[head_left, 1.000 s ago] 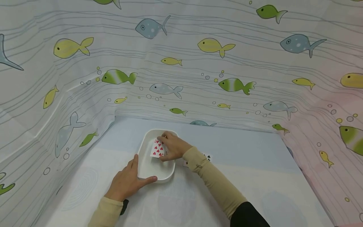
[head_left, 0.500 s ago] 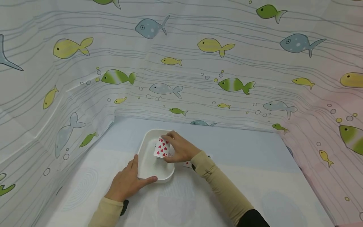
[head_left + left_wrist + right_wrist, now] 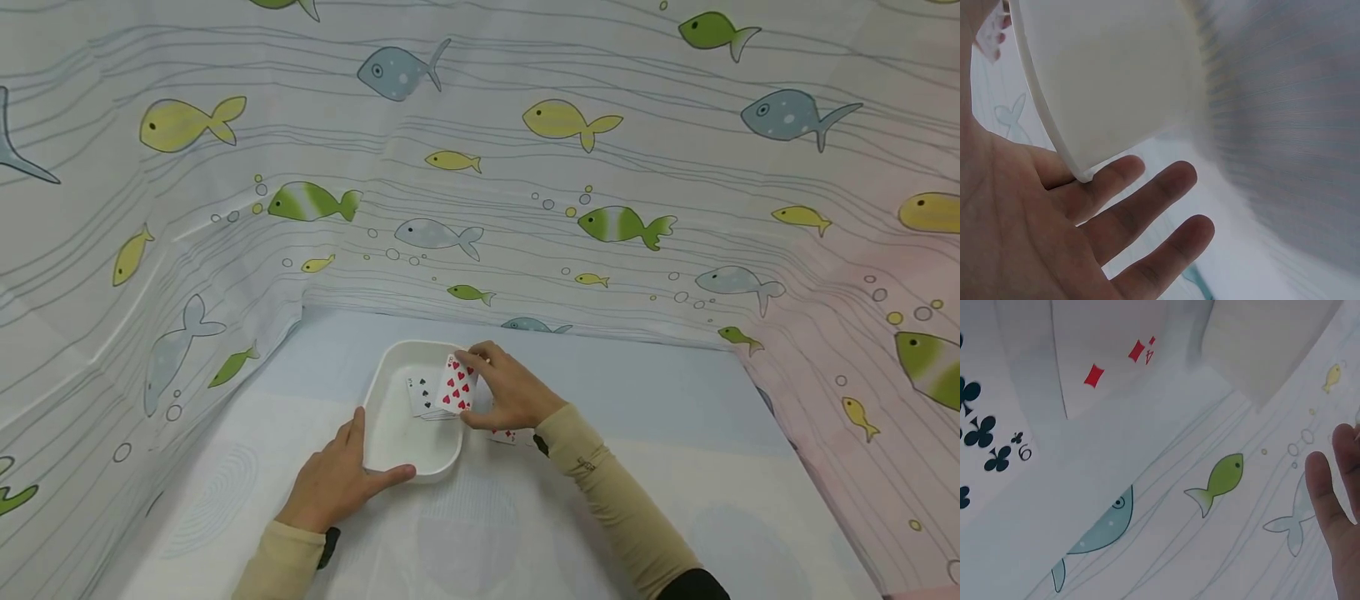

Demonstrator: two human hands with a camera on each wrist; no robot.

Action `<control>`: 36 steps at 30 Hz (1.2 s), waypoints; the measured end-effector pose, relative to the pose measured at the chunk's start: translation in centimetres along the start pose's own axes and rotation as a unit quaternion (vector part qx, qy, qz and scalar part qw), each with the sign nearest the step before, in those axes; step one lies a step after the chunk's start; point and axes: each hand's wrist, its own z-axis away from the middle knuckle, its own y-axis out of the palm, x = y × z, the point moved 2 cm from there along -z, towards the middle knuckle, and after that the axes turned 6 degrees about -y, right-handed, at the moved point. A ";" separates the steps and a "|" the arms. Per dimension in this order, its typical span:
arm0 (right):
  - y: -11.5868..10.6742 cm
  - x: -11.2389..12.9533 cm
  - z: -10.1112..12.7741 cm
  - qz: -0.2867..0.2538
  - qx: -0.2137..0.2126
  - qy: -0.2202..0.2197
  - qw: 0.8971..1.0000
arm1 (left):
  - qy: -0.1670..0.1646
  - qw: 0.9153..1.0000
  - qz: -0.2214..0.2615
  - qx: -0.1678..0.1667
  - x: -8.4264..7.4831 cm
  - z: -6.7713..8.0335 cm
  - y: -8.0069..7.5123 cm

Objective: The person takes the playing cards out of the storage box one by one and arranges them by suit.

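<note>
My right hand [image 3: 517, 387] pinches a playing card [image 3: 455, 385] showing several red hearts, between thumb and fingers, over the right side of a white plastic tray [image 3: 386, 446]. Just left of the held card, inside the tray, lie spade cards [image 3: 422, 397], apparently a small stack. My left hand [image 3: 333, 475] steadies the tray's near-left corner, its fingers along one side and its thumb along the front rim. In the left wrist view the fingers [image 3: 1147, 219] of that hand are nearly straight, touching the tray wall. The held card is not clear in the right wrist view.
Right of the tray, partly behind my right hand, a diamond card [image 3: 502, 436] lies on the table. In the right wrist view a four of diamonds [image 3: 1110, 356] and a six of clubs [image 3: 985, 431] lie near each other. Fish-printed fabric [image 3: 495, 192] surrounds the pale tabletop [image 3: 637, 383].
My right hand has moved rightward with the hearts card, from over the tray's middle to its right side, uncovering the spade cards. My left hand and the tray have stayed put.
</note>
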 end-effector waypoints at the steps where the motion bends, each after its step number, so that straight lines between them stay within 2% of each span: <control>1: -0.2 -0.1 0.2 0.003 -0.002 -0.002 1.000 | 0.000 1.000 0.000 0.000 0.0 0.0 0.0; 12: -1.4 -1.6 3.8 0.037 0.027 0.028 0.999 | 0.004 1.000 0.006 -0.005 0.1 0.1 0.0; 19: -2.1 -2.9 6.8 0.033 0.041 0.061 0.997 | 0.007 1.000 0.010 -0.006 0.1 0.1 -0.1; 28: -2.3 -4.4 10.2 0.047 0.047 0.081 0.995 | 0.009 1.000 0.012 -0.010 0.1 0.1 -0.3; 36: -2.0 -5.5 12.8 0.049 0.073 0.124 0.988 | 0.006 1.000 0.012 -0.004 0.1 0.1 -0.2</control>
